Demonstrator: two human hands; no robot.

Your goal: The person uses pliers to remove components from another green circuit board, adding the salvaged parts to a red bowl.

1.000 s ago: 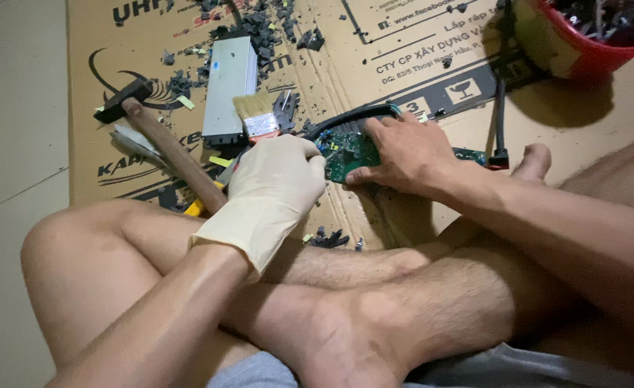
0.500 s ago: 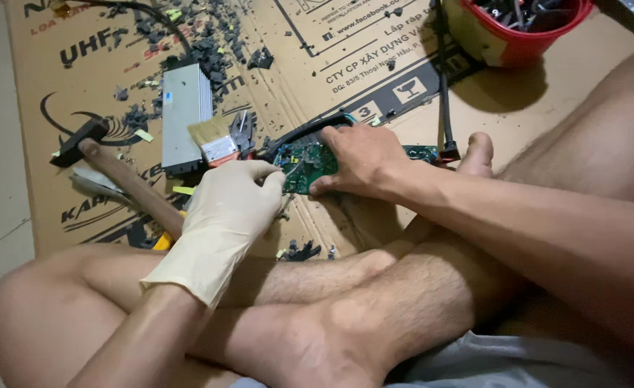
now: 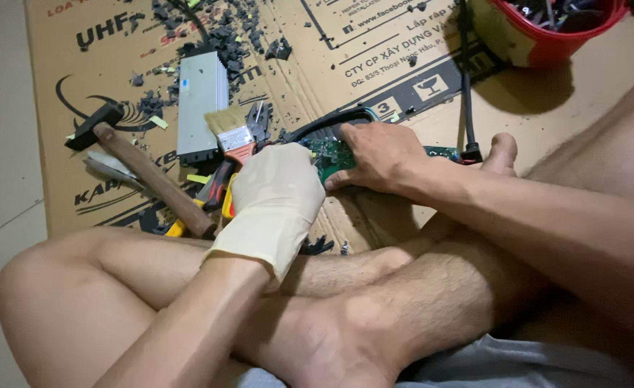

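Observation:
I sit cross-legged on a sheet of cardboard (image 3: pixel 374 65). A green circuit board (image 3: pixel 331 152) lies on it just beyond my shins. My right hand (image 3: pixel 381 154), bare, presses down over the board's middle and grips it. My left hand (image 3: pixel 274 197) wears a cream rubber glove. Its fingers curl onto the board's left edge, their tips hidden under the knuckles. A black cable loop (image 3: pixel 331 118) arcs behind the board.
A wooden-handled hammer (image 3: pixel 151 176), red-handled pliers (image 3: pixel 216 183), a flat paintbrush (image 3: pixel 229 128) and a grey metal box (image 3: pixel 200 108) lie left of my hands. Dark broken bits (image 3: pixel 223 36) litter the far cardboard. A red bowl (image 3: pixel 547 43) of parts stands far right, with a black cable (image 3: pixel 466 93) beside it.
Both hands stay on the circuit board with hardly any movement. The gloved hand has closed in slightly on the board's left edge. My view has drifted a little.

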